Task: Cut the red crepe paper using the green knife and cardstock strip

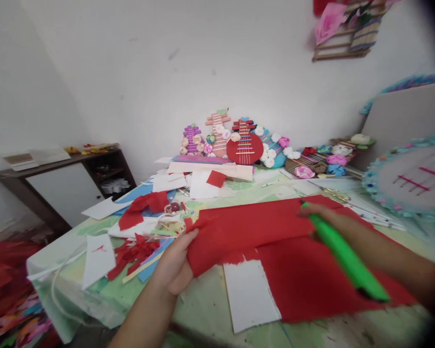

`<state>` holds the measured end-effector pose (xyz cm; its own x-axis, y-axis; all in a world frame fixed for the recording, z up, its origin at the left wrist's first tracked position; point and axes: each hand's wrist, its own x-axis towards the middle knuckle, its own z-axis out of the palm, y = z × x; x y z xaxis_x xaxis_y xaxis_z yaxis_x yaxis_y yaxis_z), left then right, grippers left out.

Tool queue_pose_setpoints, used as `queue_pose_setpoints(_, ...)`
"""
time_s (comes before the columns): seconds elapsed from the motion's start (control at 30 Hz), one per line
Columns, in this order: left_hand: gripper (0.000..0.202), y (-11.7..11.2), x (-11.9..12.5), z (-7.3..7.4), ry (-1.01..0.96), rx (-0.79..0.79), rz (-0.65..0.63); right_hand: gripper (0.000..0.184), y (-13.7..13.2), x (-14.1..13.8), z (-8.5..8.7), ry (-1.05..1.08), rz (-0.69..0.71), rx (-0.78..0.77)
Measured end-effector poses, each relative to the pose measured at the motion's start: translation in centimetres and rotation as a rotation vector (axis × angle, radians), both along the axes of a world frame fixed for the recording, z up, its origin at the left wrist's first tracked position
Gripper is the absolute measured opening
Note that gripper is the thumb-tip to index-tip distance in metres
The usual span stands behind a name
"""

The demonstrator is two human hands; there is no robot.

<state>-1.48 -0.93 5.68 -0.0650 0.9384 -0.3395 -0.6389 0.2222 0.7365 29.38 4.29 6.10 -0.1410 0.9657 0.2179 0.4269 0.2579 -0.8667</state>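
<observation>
My left hand [177,263] is closed on the left end of a folded red paper sheet [246,227], thumb on top. My right hand [321,217] is at the right part of this sheet, closed around a long green box cutter [348,256] with a dark end. The cutter slants down to the right; its blade is hard to make out. A second layer of red sheet [311,285] lies flat underneath and to the right. Partly covered by the red layers, a white card [251,295] with a ragged edge lies in front.
Red scraps [134,253], white card pieces [98,258] and coloured strips lie at left. Several craft lutes, including a red one [245,147], lean against the back wall. Gold-handled scissors [333,194] lie behind the sheet. A round blue-edged decoration [413,179] stands right. A cabinet [65,193] stands left.
</observation>
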Motion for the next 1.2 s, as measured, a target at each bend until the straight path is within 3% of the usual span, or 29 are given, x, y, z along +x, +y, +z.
queue_pose_setpoints(0.03,0.028,0.0,0.1,0.1,-0.018,-0.001,-0.002,0.036,-0.6,-0.6,-0.9,-0.183,0.178,-0.02)
queue_pose_setpoints(0.1,0.03,-0.3,0.2,0.3,-0.051,0.0,0.006,0.037,-1.1,-1.9,-2.7,-0.425,0.317,0.095)
queue_pose_setpoints(0.2,0.032,-1.0,-0.3,0.1,-0.086,0.017,0.029,0.036,-1.0,-3.8,-4.8,-0.574,0.329,0.142)
queue_pose_setpoints(0.3,0.033,-1.7,-1.4,-0.4,-0.075,0.047,0.088,0.036,-0.9,-4.7,-5.7,-0.592,0.303,0.128)
queue_pose_setpoints(0.43,0.033,-2.0,-2.5,-0.8,-0.074,0.06,0.125,0.037,-0.6,-4.4,-5.5,-0.584,0.354,0.099)
queue_pose_setpoints(0.67,0.034,-1.1,-0.8,-0.8,-0.238,0.026,-0.125,0.039,0.1,-3.6,-6.3,-0.543,0.285,0.095)
queue_pose_setpoints(0.83,0.033,-0.9,0.5,-1.1,-0.336,0.035,-0.208,0.043,-0.7,-4.9,-6.6,-0.525,0.316,0.125)
queue_pose_setpoints(0.97,0.031,-1.0,0.3,-1.1,-0.365,0.071,-0.245,0.044,-1.2,-4.2,-5.5,-0.337,0.23,0.061)
queue_pose_setpoints(1.07,0.029,-1.7,0.6,-1.3,-0.344,0.109,-0.239,0.049,-1.9,-3.0,-5.0,0.038,0.145,-0.081)
queue_pose_setpoints(1.2,0.028,-3.7,3.1,-2.8,-0.087,0.103,-0.274,0.04,-4.2,-3.9,-5.6,0.472,0.121,-0.181)
